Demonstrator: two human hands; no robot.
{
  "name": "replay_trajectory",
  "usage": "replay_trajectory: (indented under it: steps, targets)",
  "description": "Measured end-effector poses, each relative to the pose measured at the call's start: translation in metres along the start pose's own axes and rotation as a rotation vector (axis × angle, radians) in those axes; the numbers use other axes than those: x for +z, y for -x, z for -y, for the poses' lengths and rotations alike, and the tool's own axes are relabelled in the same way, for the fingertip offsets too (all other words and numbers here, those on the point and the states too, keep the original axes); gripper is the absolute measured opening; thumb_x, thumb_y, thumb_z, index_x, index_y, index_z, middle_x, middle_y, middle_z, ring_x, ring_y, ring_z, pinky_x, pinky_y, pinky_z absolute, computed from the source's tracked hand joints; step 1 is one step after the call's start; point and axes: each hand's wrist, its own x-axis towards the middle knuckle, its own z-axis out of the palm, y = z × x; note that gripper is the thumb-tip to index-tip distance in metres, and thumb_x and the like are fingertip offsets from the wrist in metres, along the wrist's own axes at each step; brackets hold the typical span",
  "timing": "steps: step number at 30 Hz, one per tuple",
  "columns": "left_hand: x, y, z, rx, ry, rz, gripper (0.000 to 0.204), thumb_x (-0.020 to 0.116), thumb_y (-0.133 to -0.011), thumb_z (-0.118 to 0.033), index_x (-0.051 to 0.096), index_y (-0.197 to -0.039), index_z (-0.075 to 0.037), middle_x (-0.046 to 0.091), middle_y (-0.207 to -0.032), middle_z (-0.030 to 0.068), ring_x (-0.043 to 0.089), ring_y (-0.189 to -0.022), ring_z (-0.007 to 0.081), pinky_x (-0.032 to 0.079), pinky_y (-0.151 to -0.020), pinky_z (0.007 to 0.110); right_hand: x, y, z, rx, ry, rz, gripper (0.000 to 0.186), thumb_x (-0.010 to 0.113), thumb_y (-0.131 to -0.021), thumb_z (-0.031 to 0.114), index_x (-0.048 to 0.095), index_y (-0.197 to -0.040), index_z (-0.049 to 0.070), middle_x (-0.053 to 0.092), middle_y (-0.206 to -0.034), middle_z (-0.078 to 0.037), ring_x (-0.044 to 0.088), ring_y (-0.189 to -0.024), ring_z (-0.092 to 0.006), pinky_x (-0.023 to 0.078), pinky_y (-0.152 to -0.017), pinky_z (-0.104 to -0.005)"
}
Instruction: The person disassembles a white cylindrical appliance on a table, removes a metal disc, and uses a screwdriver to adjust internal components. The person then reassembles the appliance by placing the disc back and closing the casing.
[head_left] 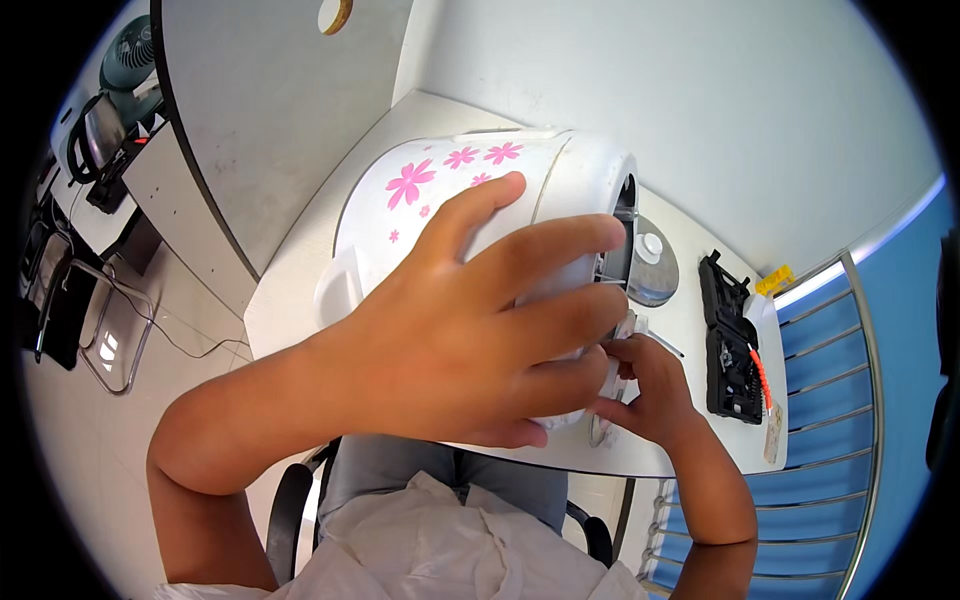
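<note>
A white rice cooker (pixel 380 205) with pink flowers lies on its side on the white table, its base facing right. My left hand (pixel 490 310) is laid across its body with fingers apart, the fingertips curled over the edge of the base and gripping it. Close beside the near end of that base is my right hand (pixel 650 390), thumb and fingers bent together at a small part. The cooker and my left fingers hide most of what the right fingers hold. Behind the base rests a round lid (pixel 655 280) with a white knob.
An open black tool case (pixel 732 340) lies on the right of the table (pixel 690 440), an orange flexible shaft (pixel 760 378) at its edge. A yellow item (pixel 774 280) sits beyond it. A grey partition (pixel 280 110) stands left, a metal railing (pixel 862 400) right.
</note>
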Motion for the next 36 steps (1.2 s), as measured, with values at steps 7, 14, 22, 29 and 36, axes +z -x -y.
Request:
replay_trajectory:
  steps: [7,14,22,29,36]
  targets:
    - [0.004,-0.012,-0.003,-0.075,0.042,0.017,0.042,0.072,-0.057,-0.05,0.055,-0.074,-0.016,0.056,-0.111,0.0047,0.048,-0.118,0.0372,0.028,-0.094,0.062,-0.003,0.001,0.004,0.089,-0.098,0.054,0.051,0.083,-0.063,0.026,0.055,-0.099,0.004,0.054,-0.074,-0.007,0.054,-0.061,-0.0188,0.046,-0.057,-0.0292]
    - [0.005,-0.023,-0.007,-0.082,0.066,0.121,0.048,0.074,-0.055,-0.054,0.061,-0.082,-0.016,0.054,-0.122,0.0081,0.044,-0.121,0.0374,0.029,-0.092,0.062,-0.009,0.003,0.006,0.212,-0.213,0.103,0.044,0.079,-0.066,0.023,0.054,-0.098,0.007,0.055,-0.075,-0.008,0.056,-0.065,-0.0226,0.046,-0.059,-0.0336]
    - [-0.005,-0.061,0.029,-0.188,0.237,-0.006,0.079,0.055,-0.074,-0.069,0.056,-0.122,-0.006,0.046,-0.134,0.0163,0.044,-0.121,0.0321,0.034,-0.098,0.045,-0.011,-0.001,-0.006,0.034,-0.185,0.055,0.038,0.076,-0.069,0.023,0.052,-0.094,0.007,0.054,-0.077,-0.008,0.057,-0.067,-0.0231,0.046,-0.06,-0.0338]
    - [0.024,-0.145,0.077,-0.785,0.419,0.665,0.073,0.06,-0.081,-0.052,0.043,-0.133,-0.004,0.048,-0.133,0.0175,0.046,-0.122,0.0279,0.034,-0.103,0.035,-0.012,-0.002,0.002,0.011,-0.166,0.051,0.04,0.074,-0.071,0.023,0.052,-0.099,0.005,0.059,-0.086,-0.011,0.059,-0.074,-0.0281,0.047,-0.065,-0.0363]
    - [0.034,-0.15,0.058,-0.682,0.367,0.806,0.054,0.055,-0.072,-0.027,0.058,-0.12,-0.002,0.06,-0.118,0.0179,0.059,-0.103,0.0303,0.045,-0.091,0.035,-0.015,0.01,0.009,0.121,0.005,0.192,0.036,0.069,-0.075,0.026,0.049,-0.097,0.005,0.061,-0.081,-0.015,0.061,-0.079,-0.0321,0.047,-0.068,-0.0411]
